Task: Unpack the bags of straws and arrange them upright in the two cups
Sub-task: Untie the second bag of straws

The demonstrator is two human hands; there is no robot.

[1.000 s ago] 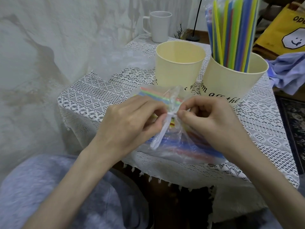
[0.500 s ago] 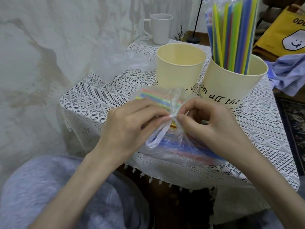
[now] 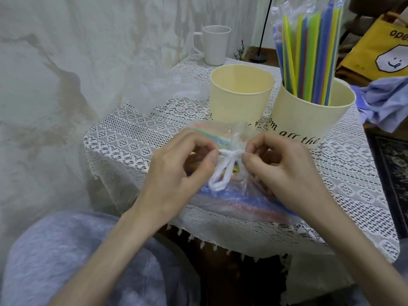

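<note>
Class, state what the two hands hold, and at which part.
Both the left hand and right hand pinch the white tie knotted round the straw bag.

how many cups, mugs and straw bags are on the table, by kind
cream cups: 2, one empty, one holding a bag
white mug: 1
straw bags: 2, one upright in the cup, one lying tied
total: 5

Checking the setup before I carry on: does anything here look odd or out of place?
One thing: the straws standing in the right cup still wear their plastic wrap. The left cup is empty.
</note>
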